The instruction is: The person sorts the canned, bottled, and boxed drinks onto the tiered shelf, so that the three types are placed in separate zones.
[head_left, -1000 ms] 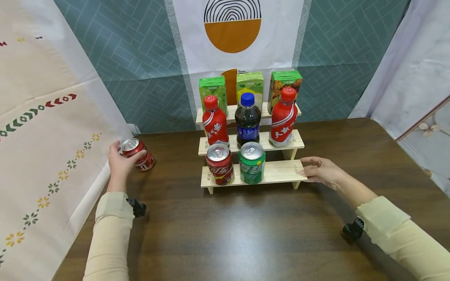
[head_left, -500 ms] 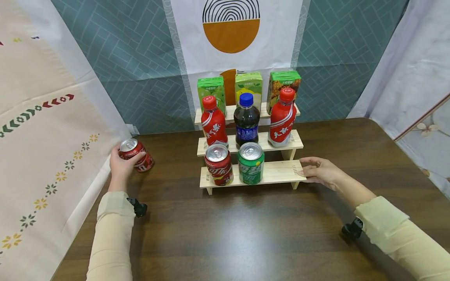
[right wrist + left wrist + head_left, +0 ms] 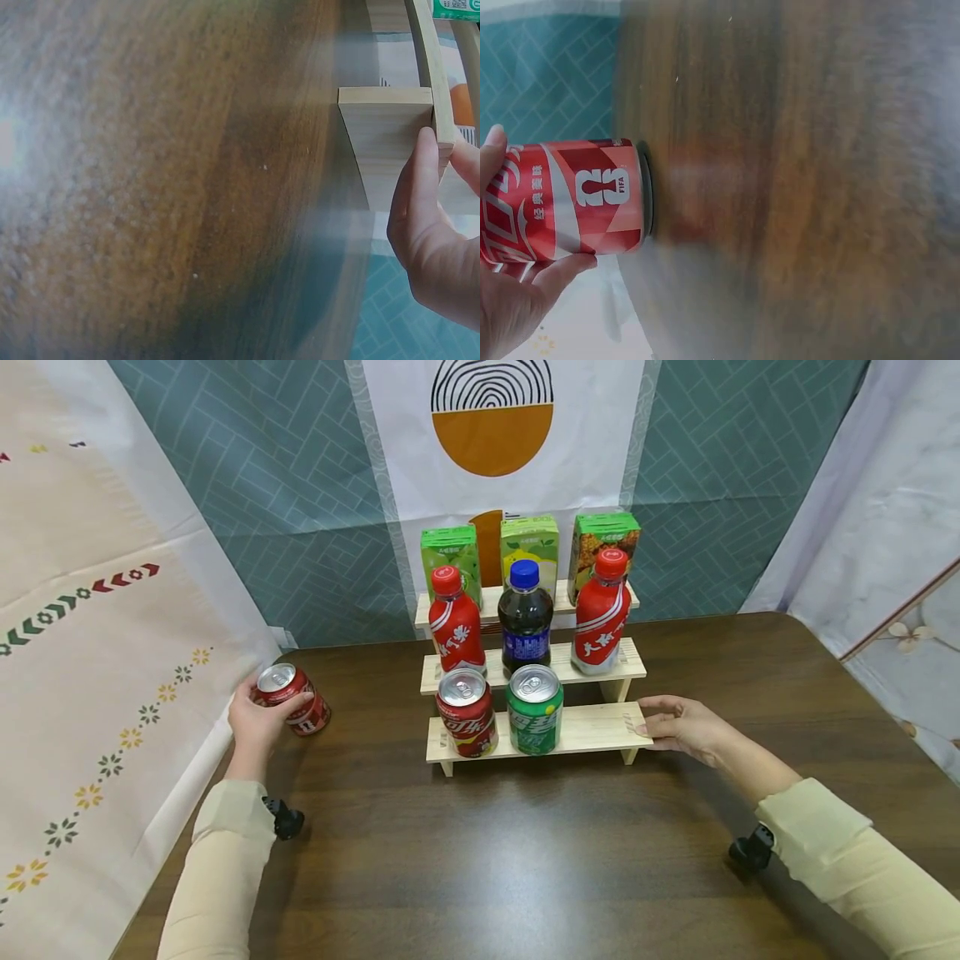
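Observation:
At the table's left edge my left hand grips a red cola can, its thumb on one side and fingers on the other. The left wrist view shows the can's printed side, with its base close by the table surface. On the right, my right hand pinches the end of the lowest board of a wooden tiered display shelf. Seen from the right wrist, the fingers lie under the board and the thumb is above. A red cola can and a green soda can stand on that board.
Two red bottles flank a dark cola bottle on the middle tier. Juice cartons line the top tier. A patterned cloth hangs along the left edge of the brown table.
My left hand and the can it grips have shifted slightly toward me, and the left forearm has swung a little down and left. My right hand stays on the shelf end.

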`<state>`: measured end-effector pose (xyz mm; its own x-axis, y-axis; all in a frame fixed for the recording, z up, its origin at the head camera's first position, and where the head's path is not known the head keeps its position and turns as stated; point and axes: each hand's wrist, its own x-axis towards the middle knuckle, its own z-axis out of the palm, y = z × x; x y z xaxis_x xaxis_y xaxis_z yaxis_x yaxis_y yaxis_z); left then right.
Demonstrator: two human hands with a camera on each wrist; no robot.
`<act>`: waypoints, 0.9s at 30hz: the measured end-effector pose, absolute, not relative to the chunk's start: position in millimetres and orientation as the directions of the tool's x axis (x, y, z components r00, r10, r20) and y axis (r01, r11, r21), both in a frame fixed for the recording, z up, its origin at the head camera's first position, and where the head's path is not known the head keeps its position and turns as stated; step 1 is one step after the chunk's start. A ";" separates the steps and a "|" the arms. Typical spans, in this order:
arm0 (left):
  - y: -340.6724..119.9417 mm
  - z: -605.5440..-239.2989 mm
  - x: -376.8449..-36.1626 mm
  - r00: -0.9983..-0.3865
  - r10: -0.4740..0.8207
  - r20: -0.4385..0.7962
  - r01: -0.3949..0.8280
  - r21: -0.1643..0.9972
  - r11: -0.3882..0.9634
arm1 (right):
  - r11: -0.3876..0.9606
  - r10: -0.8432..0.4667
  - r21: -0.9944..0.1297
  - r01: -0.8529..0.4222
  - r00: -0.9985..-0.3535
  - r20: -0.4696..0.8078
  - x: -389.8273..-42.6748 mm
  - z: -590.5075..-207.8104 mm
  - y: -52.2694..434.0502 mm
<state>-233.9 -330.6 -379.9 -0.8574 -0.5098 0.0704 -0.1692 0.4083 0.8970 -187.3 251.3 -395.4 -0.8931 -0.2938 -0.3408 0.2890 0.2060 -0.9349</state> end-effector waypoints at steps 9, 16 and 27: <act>-324.4 -379.7 -216.6 -0.874 -0.479 0.082 -0.176 0.866 0.469 | 0.218 -0.297 -0.933 0.286 -0.891 -0.343 -186.9 -394.9 252.6; -317.9 -376.3 -195.4 -0.931 -0.353 0.088 -0.135 0.819 0.558 | 0.225 -0.294 -0.930 0.292 -0.889 -0.350 -187.1 -394.0 252.1; -291.0 -365.5 -166.7 -0.966 -0.211 0.147 -0.013 0.791 0.612 | 0.225 -0.304 -0.931 0.287 -0.887 -0.347 -187.8 -393.9 251.7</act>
